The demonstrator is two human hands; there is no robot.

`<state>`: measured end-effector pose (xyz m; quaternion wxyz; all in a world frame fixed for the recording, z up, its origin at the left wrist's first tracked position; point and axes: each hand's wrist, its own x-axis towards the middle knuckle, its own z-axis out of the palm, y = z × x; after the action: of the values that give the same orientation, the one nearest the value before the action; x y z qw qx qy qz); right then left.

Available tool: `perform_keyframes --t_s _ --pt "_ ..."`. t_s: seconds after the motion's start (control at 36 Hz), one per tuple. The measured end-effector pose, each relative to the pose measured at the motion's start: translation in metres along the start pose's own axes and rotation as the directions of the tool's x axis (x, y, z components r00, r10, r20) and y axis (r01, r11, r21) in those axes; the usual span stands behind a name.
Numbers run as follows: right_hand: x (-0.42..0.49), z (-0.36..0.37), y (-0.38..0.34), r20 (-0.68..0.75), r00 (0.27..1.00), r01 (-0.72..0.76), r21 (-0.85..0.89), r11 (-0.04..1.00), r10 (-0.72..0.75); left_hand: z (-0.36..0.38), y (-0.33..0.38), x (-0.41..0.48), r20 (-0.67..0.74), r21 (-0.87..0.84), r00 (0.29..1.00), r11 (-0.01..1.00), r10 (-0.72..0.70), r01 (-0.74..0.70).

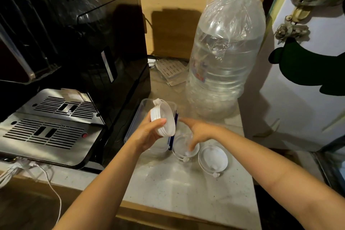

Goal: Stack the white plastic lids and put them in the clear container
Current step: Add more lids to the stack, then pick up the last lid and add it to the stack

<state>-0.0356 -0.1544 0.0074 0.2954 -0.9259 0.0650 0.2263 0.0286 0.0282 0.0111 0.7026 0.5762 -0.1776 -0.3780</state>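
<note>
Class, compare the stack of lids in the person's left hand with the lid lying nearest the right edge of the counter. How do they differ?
The stack of lids is several nested together, held tilted on edge in the left hand. The single lid lies flat on the counter, untouched. Both are round, white and carry a small tab.

Legible text: none.

Water bottle (224, 58): a label patch low on its left side, red and blue print, too blurred to read. Green cap on top, no wording to be made out.

Black machine (74, 33): a pale strip on its side panel, no characters discernible. A small red button on its metal tray, unmarked as far as can be seen.

Clear container (138, 115) and white lids (164, 117): no printing visible.
</note>
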Motion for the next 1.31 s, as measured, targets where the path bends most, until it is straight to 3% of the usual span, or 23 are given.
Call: perform_keyframes --t_s 0.17,0.36,0.53,0.75,0.89,0.97,1.11,1.31 --pt "0.022 0.022 0.009 0.179 0.980 -0.014 -0.394 0.919 0.091 -0.010 0.000 -0.011 -0.006 0.044 1.000 0.999 -0.003 0.003" --pt "0.033 0.033 0.008 0.216 0.974 0.057 -0.536 0.842 0.071 -0.017 -0.001 -0.020 0.000 0.065 1.000 0.998 -0.010 0.010" --pt "0.034 0.031 0.010 0.204 0.977 0.066 -0.539 0.840 0.055 -0.019 -0.001 -0.023 0.000 0.076 1.000 0.997 -0.018 0.018" --pt "0.014 -0.002 0.020 0.053 0.999 0.012 -0.366 0.931 0.008 -0.022 -0.005 -0.017 -0.035 0.032 0.999 0.999 -0.040 0.041" --pt "-0.008 -0.041 0.015 -0.130 0.991 0.032 -0.041 0.999 -0.037 -0.014 -0.006 -0.008 -0.052 0.003 0.998 0.999 -0.035 0.035" --pt "-0.022 -0.059 0.008 -0.191 0.982 0.035 0.170 0.985 -0.002 -0.004 -0.005 0.002 -0.034 -0.012 0.999 1.000 -0.021 0.021" --pt "-0.034 -0.077 -0.011 -0.266 0.962 0.016 0.287 0.958 0.064 0.019 0.004 0.016 0.035 -0.085 0.999 0.996 0.019 -0.016" --pt "-0.045 -0.081 -0.034 -0.246 0.960 -0.001 0.472 0.882 0.133 0.047 0.022 0.027 0.143 -0.153 0.984 0.985 0.104 -0.082"
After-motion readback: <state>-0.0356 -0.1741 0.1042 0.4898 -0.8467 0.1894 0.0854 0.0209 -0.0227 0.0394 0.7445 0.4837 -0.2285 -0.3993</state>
